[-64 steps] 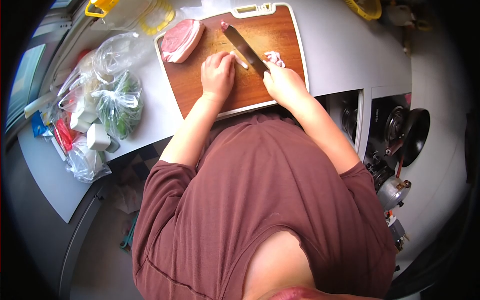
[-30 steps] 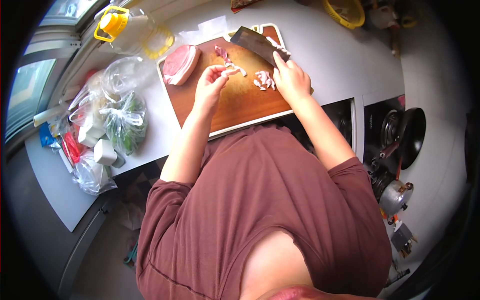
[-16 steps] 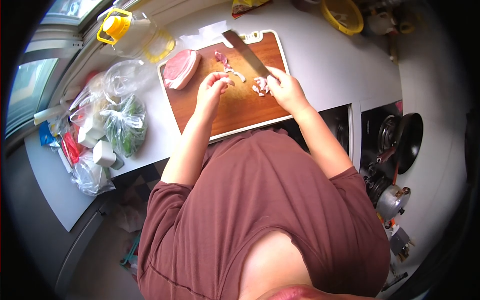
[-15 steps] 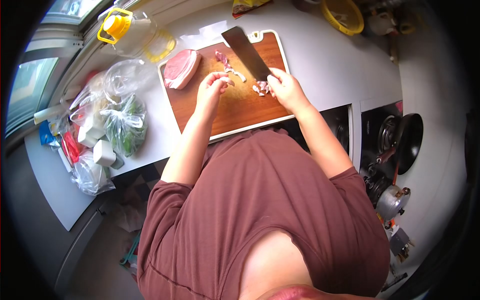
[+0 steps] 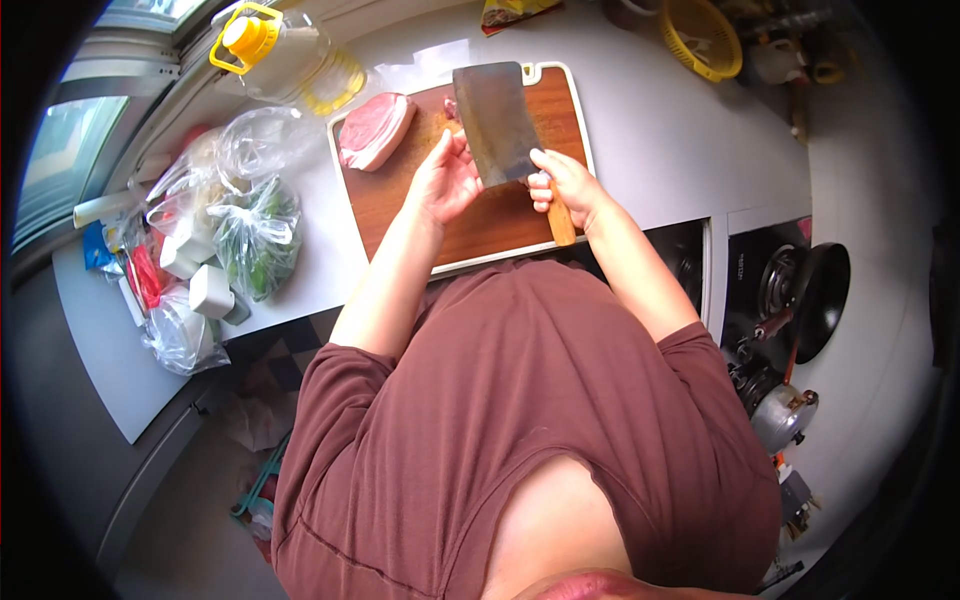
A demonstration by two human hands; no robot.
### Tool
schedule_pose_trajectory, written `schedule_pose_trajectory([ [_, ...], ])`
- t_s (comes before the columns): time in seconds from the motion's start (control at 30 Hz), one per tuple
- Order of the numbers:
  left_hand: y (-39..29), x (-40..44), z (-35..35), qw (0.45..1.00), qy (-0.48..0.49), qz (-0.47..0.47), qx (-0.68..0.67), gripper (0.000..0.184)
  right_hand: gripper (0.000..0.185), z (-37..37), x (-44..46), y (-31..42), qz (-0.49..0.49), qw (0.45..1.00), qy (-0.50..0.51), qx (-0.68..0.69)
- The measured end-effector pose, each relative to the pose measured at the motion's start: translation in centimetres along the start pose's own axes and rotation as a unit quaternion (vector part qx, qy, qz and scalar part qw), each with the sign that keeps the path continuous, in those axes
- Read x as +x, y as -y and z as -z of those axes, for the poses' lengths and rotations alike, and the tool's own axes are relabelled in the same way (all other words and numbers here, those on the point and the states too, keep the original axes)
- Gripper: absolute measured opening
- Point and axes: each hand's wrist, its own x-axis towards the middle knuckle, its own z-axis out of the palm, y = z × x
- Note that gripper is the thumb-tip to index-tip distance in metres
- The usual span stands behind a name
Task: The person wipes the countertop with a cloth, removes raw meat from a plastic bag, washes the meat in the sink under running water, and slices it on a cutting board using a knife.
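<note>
A cleaver (image 5: 495,120) with a broad dark blade and wooden handle is held in my right hand (image 5: 568,185), its flat face turned up toward me above the wooden cutting board (image 5: 490,228). My left hand (image 5: 447,180) is at the blade's left edge with fingers apart and partly hidden by the blade; whether they touch it I cannot tell. On the board's upper left lies a thick slab of raw pork (image 5: 378,130) with a pale fat rim. A small meat scrap (image 5: 450,106) shows beside the blade, which covers most of the other scraps.
A large oil bottle (image 5: 300,65) with a yellow cap stands behind the board. Plastic bags with greens (image 5: 258,240) crowd the counter's left side. To the right are a gas stove with a black wok (image 5: 822,303) and a metal pot (image 5: 783,418). A yellow basket (image 5: 703,40) sits far back.
The cleaver has turned from nearly edge-on to showing its broad face and handle. My left hand has moved right to the blade, its fingers loosening from a curl.
</note>
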Motion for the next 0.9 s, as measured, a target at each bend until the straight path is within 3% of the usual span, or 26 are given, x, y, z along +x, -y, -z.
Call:
schedule_pose_trajectory([
  [0.13,0.0,-0.1,0.7,0.999,0.010,0.026,-0.040,0.033,0.020,0.3,0.4,0.8,0.046,0.999,-0.027,-0.012],
  [0.23,0.1,-0.2,0.5,0.997,-0.035,0.000,0.064,0.031,0.021,1.7,1.1,1.6,0.125,0.984,-0.099,-0.074],
  [0.27,0.3,-0.4,0.4,0.978,-0.064,-0.040,0.196,0.030,0.022,1.9,1.1,1.9,0.155,0.973,-0.132,-0.110],
  [0.33,1.0,-0.7,-0.8,0.880,-0.115,-0.116,0.445,0.030,0.019,2.0,0.8,2.3,0.276,0.858,-0.228,-0.367],
  [0.4,1.0,-0.1,1.1,0.757,-0.119,-0.190,0.614,0.032,0.026,2.1,0.4,2.6,0.367,0.655,-0.305,-0.586],
  [0.43,1.0,-0.2,1.1,0.690,-0.125,-0.218,0.679,0.033,0.041,3.0,1.3,2.1,0.385,0.584,-0.323,-0.637],
  [0.53,1.1,-0.3,0.1,0.486,-0.129,-0.294,0.813,0.038,0.040,3.2,2.8,1.3,0.346,0.457,-0.363,-0.734],
  [0.6,0.3,-0.6,-0.4,0.331,-0.077,-0.340,0.877,0.039,0.044,3.5,3.6,0.7,0.331,0.430,-0.376,-0.751],
  [0.7,0.6,-0.6,-0.5,0.416,-0.082,-0.391,0.817,0.042,0.048,3.7,4.2,0.5,0.327,0.430,-0.379,-0.751],
  [0.83,0.4,-1.0,-0.8,0.414,-0.068,-0.357,0.834,0.039,0.043,3.4,4.2,0.5,0.334,0.436,-0.388,-0.740],
  [0.9,0.6,-1.0,-0.6,0.575,-0.098,-0.310,0.750,0.040,0.038,2.4,3.7,0.7,0.355,0.415,-0.405,-0.733],
])
